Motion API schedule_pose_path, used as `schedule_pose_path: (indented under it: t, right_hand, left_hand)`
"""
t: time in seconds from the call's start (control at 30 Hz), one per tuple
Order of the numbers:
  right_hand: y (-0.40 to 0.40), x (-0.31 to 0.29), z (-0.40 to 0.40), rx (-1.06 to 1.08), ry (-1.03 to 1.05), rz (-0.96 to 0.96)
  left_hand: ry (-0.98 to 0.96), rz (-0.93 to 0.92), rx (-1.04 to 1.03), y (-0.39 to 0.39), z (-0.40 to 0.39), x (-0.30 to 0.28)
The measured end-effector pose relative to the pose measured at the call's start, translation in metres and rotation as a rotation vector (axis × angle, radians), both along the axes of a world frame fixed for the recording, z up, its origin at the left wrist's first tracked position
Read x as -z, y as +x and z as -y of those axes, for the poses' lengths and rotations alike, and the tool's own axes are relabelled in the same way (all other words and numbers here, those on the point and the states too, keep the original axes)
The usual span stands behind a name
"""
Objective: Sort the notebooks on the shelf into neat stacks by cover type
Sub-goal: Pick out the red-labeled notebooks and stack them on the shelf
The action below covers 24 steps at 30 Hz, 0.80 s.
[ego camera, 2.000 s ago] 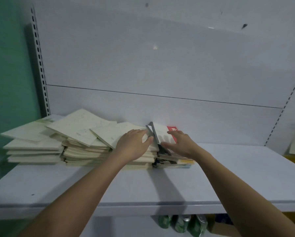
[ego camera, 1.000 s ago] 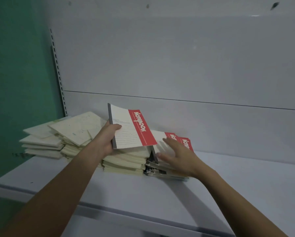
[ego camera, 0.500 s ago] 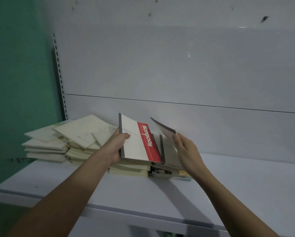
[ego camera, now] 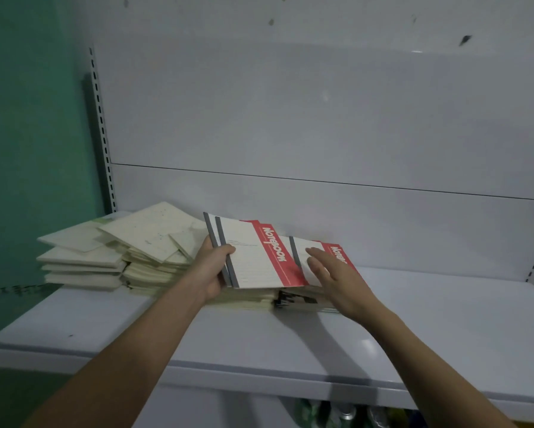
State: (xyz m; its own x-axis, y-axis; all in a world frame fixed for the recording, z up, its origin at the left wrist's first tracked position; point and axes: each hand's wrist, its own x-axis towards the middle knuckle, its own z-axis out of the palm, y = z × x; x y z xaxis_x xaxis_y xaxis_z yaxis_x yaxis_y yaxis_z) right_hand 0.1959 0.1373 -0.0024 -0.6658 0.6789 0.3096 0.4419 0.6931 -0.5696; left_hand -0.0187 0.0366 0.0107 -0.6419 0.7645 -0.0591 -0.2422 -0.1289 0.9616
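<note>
Left hand [ego camera: 213,267]: grips two red notebooks [ego camera: 259,257] by the spine, above the cream stacks [ego camera: 142,257].
Right hand [ego camera: 336,273]: flat, fingers straight, on the next red cover [ego camera: 336,251].
Risk: thin covers may slide apart, toppling the loose piles on the shelf [ego camera: 414,335].

green wall [ego camera: 27,149] left | slotted upright [ego camera: 103,134] | bottles [ego camera: 346,413] below

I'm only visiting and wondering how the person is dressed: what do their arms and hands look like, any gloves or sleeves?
Both arms are bare as far as the picture shows, with no sleeves in view. The left hand and right hand wear no gloves, and no rings, watch or wristbands can be seen. The dim light leaves finer marks unclear.
</note>
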Motion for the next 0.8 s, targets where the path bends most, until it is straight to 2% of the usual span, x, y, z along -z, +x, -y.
schedule_pose_path:
  t: [0.1,0.17,0.27,0.33,0.47,0.53,0.6,0.73,0.8]
  right_hand:
    - [0.011,0.017,-0.016,0.08,0.078,0.366]
    - [0.01,0.026,-0.017,0.083,0.158,0.451]
    - [0.01,0.022,-0.012,0.074,0.292,0.424]
    - [0.011,0.015,-0.008,0.081,0.311,0.41]
    - [-0.001,0.002,0.013,0.211,0.126,-0.085]
    - [-0.014,0.0,0.035,0.163,0.103,-0.251]
    - [-0.026,0.002,0.059,0.065,0.158,-0.211]
    - [-0.042,0.02,0.084,-0.022,0.336,0.002]
    - [-0.044,0.026,0.09,-0.048,0.329,0.018]
  left_hand:
    - [0.001,0.002,-0.012,-0.01,0.004,0.002]
    - [0.006,0.01,0.0,-0.012,0.007,0.005]
    - [0.014,0.021,0.019,-0.012,0.01,0.009]
    - [0.018,0.024,0.037,-0.013,0.012,0.01]
    - [0.038,0.027,0.1,-0.009,0.014,0.008]
    - [0.047,0.025,0.138,-0.004,0.014,0.007]
    - [0.066,0.036,0.154,0.002,0.014,0.007]
    - [0.138,0.06,0.148,0.009,0.016,0.013]
    - [0.133,0.008,0.124,0.009,0.018,0.018]
